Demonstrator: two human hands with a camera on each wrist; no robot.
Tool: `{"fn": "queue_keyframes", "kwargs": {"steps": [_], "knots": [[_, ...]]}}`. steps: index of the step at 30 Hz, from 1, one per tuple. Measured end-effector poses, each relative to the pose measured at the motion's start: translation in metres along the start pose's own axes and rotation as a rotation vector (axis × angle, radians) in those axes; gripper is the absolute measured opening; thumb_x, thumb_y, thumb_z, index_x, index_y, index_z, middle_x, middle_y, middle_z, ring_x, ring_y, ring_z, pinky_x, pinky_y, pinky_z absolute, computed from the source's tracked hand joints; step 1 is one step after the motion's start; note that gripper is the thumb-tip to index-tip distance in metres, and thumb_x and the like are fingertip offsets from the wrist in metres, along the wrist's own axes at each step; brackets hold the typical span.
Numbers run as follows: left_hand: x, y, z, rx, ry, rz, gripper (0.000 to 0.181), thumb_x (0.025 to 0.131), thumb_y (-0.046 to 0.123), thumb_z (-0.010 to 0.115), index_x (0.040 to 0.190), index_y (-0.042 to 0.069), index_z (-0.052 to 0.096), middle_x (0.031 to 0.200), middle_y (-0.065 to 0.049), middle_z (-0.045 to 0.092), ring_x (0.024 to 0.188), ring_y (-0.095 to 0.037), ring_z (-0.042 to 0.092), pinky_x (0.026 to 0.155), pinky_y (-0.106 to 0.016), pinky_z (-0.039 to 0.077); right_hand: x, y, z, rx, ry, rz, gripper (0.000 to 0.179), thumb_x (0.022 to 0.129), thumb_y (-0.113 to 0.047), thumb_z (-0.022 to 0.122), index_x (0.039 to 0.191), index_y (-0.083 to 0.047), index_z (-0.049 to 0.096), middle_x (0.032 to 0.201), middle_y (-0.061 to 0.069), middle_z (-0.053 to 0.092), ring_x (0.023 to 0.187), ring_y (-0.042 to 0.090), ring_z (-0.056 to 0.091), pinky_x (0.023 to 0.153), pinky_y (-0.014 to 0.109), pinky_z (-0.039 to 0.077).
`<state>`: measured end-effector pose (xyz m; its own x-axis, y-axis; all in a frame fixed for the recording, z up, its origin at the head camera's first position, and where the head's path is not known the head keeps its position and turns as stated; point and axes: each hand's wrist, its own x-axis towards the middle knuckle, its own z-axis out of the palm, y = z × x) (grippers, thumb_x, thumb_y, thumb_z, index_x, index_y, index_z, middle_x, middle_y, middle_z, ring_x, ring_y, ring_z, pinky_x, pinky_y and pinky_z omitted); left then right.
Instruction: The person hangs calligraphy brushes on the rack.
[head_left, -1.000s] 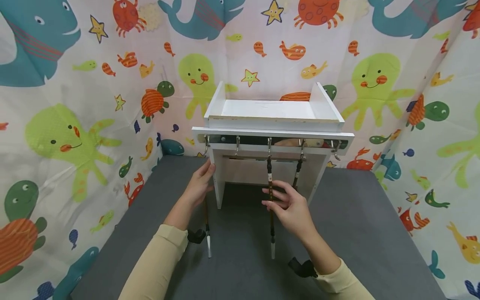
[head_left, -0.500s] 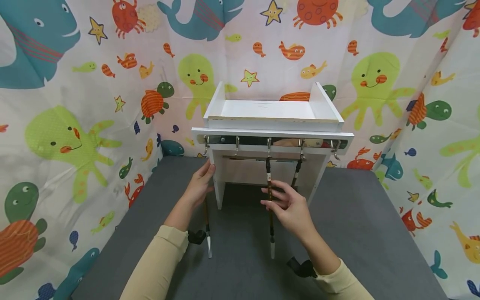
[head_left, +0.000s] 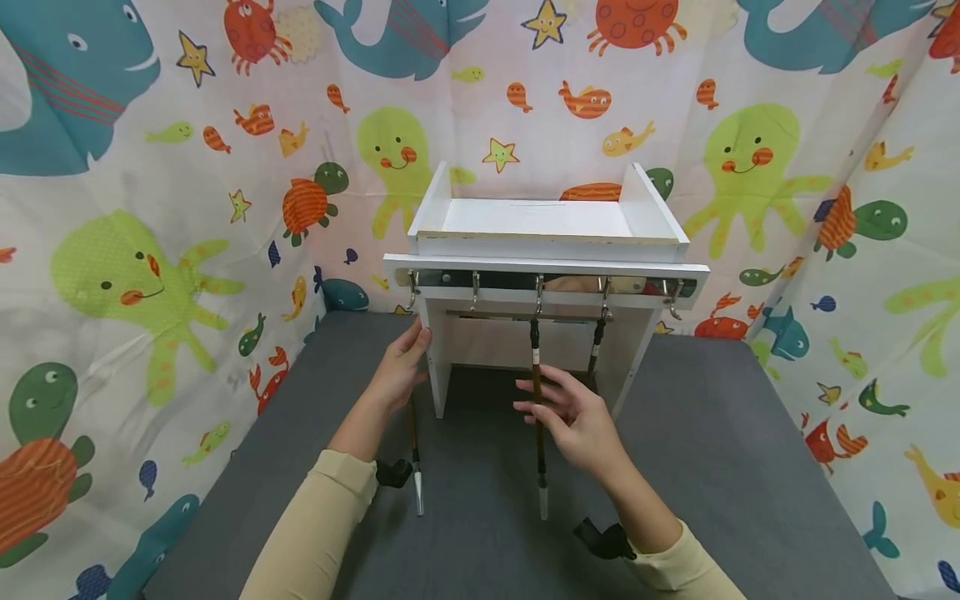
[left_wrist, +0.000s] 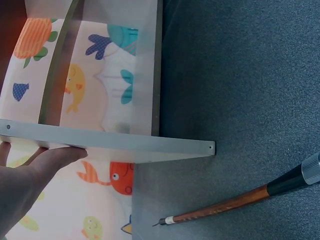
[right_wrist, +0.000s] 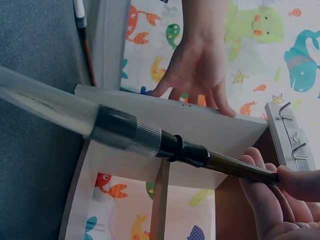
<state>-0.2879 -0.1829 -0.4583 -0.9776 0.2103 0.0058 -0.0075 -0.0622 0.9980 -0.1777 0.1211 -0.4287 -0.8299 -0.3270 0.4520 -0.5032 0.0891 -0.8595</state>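
A white shelf unit has a metal strip of hooks along its front. My left hand rests against the outer side of its left panel, fingertips at the panel's edge. My right hand pinches the brown handle of a calligraphy brush between thumb and fingers. This brush hangs upright below the middle hook, its clear-capped tip down. Another brush hangs to its right, its lower part hidden by my right hand. A third brush hangs on the left, its upper part behind my left hand.
The shelf stands on a grey tabletop. A curtain printed with sea animals encloses the back and sides. A black strap sits at my right wrist, another strap at my left. The second hook from the left holds nothing.
My right hand has shifted slightly left and down on the middle brush, and the top of that brush has moved a little lower. My left hand stays at the panel.
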Motion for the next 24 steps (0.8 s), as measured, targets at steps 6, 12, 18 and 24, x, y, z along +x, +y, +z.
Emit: {"fn": "queue_keyframes", "kwargs": {"steps": [6,12,18,24], "knots": [[-0.0004,0.0013,-0.0001,0.015,0.016,0.014,0.074,0.101,0.054,0.051,0.163,0.029,0.019,0.171,-0.001,0.012,0.156,-0.031,0.014,0.11,-0.073,0.029,-0.001,0.0014,-0.001,0.023,0.002,0.017,0.056,0.097,0.009,0.06,0.148,-0.009,0.046,0.133,0.022,0.065,0.104,0.033,0.073,0.082,0.034,0.061],[-0.0005,-0.0004,-0.0001,0.023,0.023,0.008,0.075,0.1,0.055,0.051,0.163,0.029,0.018,0.171,-0.001,0.012,0.156,-0.03,0.013,0.111,-0.072,0.029,0.0008,0.0002,-0.0018,0.028,-0.003,0.032,0.056,0.098,0.008,0.058,0.15,-0.01,0.045,0.134,0.022,0.064,0.105,0.033,0.072,0.082,0.035,0.061],[-0.0006,-0.0012,0.0006,0.015,0.009,0.007,0.073,0.102,0.052,0.049,0.163,0.029,0.017,0.171,0.0,0.011,0.157,-0.028,0.012,0.111,-0.072,0.028,0.0011,-0.0018,-0.0026,0.032,-0.005,0.05,0.057,0.098,0.008,0.058,0.15,-0.009,0.044,0.134,0.022,0.064,0.104,0.032,0.073,0.081,0.034,0.061],[-0.0008,-0.0014,0.0008,0.014,0.005,0.003,0.07,0.104,0.049,0.048,0.163,0.029,0.017,0.171,0.001,0.01,0.157,-0.028,0.011,0.112,-0.071,0.027,0.0014,0.0021,-0.0029,0.044,0.001,0.069,0.057,0.098,0.008,0.058,0.15,-0.009,0.044,0.133,0.022,0.064,0.103,0.032,0.073,0.081,0.035,0.061]]}}
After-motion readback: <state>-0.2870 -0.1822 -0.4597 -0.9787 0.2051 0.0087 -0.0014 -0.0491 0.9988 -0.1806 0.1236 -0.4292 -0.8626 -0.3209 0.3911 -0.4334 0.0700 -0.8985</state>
